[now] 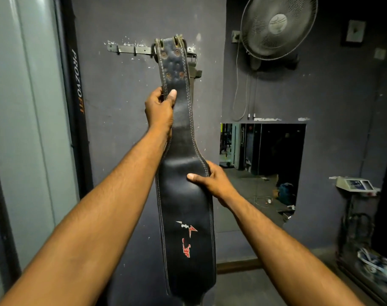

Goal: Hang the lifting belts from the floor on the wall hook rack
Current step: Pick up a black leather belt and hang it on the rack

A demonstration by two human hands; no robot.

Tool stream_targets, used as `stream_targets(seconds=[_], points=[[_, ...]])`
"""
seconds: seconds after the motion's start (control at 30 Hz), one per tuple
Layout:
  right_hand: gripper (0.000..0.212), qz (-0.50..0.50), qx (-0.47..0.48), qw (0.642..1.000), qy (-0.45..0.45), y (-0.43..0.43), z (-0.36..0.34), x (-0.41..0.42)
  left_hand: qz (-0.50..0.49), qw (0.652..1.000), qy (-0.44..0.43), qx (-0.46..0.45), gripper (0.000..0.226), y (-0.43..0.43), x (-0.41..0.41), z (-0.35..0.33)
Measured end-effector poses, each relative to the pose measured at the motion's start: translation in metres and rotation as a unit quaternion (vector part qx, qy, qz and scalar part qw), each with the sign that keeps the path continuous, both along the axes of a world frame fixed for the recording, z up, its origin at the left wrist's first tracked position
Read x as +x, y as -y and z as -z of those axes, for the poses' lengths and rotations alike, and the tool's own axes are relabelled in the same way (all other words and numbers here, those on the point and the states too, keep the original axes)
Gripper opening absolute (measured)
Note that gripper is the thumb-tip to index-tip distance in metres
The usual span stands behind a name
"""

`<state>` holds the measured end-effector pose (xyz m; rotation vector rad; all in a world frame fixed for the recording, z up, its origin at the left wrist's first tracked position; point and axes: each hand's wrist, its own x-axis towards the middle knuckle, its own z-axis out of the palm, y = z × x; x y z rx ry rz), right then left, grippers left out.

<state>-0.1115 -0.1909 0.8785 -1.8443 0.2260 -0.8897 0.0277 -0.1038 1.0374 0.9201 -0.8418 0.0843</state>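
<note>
Head cam view: I've got one black lifting belt [186, 195] held up against the dark wall, long axis pretty much vertical, narrow strap end pointing up and the wide padded back part hanging down toward the floor. The top end sits right at the wall hook rack [133, 50], over the right part of the bar. My left hand [159, 111] is on the narrow section, fingers [171, 94] pinching the belt's left edge with the thumb flat on the front. My right hand [212, 180] is lower, clamped on the right edge where the belt widens, thumb pressed across the front. There might be a second belt or strap hanging behind the top of this one, but it's mostly hidden so I can't really tell. One wall fan [276, 29] is mounted up on the right.
</note>
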Motion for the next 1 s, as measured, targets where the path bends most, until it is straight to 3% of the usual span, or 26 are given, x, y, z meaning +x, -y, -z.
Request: stream_targets(seconds=[0.2,0.4,0.53,0.73,1.0], points=[[0.044,-0.096,0.044,0.986,-0.128,0.011,0.028,-0.027,-0.003,1.000,-0.008,-0.020,0.018,0.001,0.001,0.003],[0.047,-0.056,0.073,0.992,-0.090,0.016,0.050,-0.024,-0.009,1.000,0.013,-0.009,0.017,0.010,-0.021,0.001],[0.048,-0.084,0.021,0.969,-0.231,0.023,0.064,-0.037,0.021,1.000,-0.004,-0.001,0.015,0.012,-0.025,0.004],[0.041,-0.045,0.014,0.982,-0.184,0.021,0.079,-0.035,0.026,0.999,-0.019,0.015,0.026,0.009,-0.030,0.002],[0.049,-0.053,-0.031,0.956,-0.288,0.034,0.082,-0.036,0.070,0.997,-0.020,0.029,0.019,0.013,-0.033,0.017]])
